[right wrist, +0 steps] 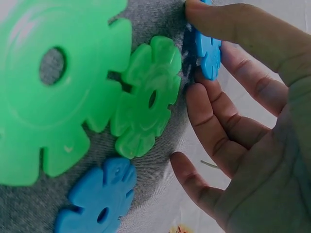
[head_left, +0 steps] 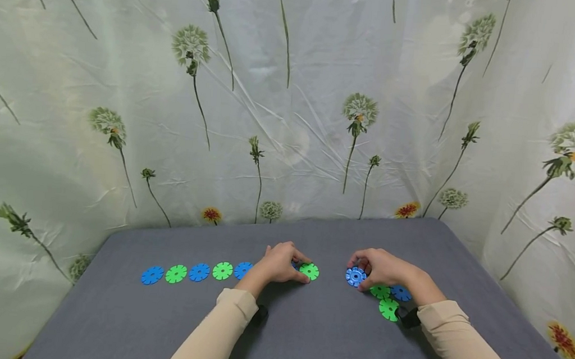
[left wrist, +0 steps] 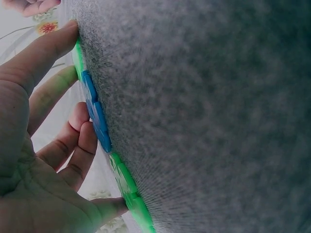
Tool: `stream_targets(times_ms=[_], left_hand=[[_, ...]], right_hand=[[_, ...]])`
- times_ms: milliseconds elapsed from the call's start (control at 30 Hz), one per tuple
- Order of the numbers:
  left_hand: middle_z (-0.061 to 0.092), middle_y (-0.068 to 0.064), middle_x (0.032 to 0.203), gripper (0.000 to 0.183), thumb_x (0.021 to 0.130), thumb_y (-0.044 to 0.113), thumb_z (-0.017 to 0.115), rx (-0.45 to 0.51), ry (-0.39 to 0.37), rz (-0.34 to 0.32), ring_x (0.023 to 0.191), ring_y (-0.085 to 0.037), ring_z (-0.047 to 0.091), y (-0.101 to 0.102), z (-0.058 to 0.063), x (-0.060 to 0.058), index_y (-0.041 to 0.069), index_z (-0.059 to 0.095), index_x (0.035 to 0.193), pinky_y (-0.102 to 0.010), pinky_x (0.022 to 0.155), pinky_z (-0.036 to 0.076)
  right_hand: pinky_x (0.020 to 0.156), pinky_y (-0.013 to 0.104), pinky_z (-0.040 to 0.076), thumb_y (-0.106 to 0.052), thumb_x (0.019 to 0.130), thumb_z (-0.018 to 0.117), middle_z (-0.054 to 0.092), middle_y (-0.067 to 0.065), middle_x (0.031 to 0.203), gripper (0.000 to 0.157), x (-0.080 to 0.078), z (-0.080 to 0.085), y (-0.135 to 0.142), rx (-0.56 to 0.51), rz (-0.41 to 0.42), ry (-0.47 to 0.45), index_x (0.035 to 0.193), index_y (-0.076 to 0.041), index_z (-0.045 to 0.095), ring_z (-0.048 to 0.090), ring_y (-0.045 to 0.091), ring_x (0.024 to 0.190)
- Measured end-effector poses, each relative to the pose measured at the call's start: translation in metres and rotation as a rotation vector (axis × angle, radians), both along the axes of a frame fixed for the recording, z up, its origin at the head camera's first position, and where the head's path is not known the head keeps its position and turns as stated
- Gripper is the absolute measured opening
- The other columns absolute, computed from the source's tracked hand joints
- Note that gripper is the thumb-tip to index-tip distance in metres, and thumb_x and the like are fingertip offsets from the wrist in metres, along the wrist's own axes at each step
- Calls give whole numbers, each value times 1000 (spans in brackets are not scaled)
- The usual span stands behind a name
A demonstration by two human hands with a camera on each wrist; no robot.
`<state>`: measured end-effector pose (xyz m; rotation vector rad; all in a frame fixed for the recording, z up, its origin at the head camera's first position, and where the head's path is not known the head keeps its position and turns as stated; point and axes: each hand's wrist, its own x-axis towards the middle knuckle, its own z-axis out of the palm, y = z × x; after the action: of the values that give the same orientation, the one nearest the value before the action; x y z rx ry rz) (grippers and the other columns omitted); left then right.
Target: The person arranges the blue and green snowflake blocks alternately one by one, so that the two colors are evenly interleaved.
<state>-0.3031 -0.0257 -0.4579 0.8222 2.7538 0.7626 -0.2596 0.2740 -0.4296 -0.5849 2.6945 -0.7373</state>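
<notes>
Flat notched plastic discs, blue and green, each with a centre hole, lie on a grey cloth. My left hand (head_left: 277,263) rests at the right end of a row of them, thumb and index finger pinching the edges of the last green disc (head_left: 313,274). In the left wrist view, a blue disc (left wrist: 96,111) and another green disc (left wrist: 127,187) lie flat beneath that hand. My right hand (head_left: 383,266) pinches a blue disc (head_left: 352,281) between thumb and fingers; it appears raised off the cloth in the right wrist view. Part of the row is hidden behind the left hand.
Leftward the row alternates, ending with a blue disc (head_left: 147,275) beside a green disc (head_left: 172,274). Close to the right wrist lie a blue disc (head_left: 402,295) and two green ones. A floral curtain (head_left: 302,118) hangs behind the grey table (head_left: 315,339).
</notes>
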Motion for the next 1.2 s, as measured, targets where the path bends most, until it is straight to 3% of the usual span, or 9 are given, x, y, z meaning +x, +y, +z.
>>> stream_targets(times_ms=[300, 733, 1200], left_hand=[[69, 0, 116, 37, 83, 35, 96, 9, -16, 20, 113, -25, 67, 0, -1, 0, 30, 85, 118, -81, 122, 22], [70, -1, 113, 37, 83, 34, 96, 26, -7, 5, 112, -26, 67, -2, 1, 1, 29, 86, 117, -83, 121, 21], [75, 0, 115, 37, 83, 33, 95, 31, -3, -11, 115, -28, 67, 0, 2, -3, 27, 86, 118, -84, 120, 22]], right_hand=[[70, 28, 47, -17, 85, 92, 68, -3, 91, 37, -5, -6, 1, 3, 13, 21, 118, -14, 75, 54, 11, 79], [86, 39, 58, -22, 86, 92, 73, 0, 106, 38, -18, -9, -11, -26, -30, 34, 118, -11, 74, 66, 14, 96], [87, 37, 56, -22, 84, 93, 72, 1, 106, 40, -30, -13, -29, -35, -5, 44, 118, -10, 75, 64, 11, 95]])
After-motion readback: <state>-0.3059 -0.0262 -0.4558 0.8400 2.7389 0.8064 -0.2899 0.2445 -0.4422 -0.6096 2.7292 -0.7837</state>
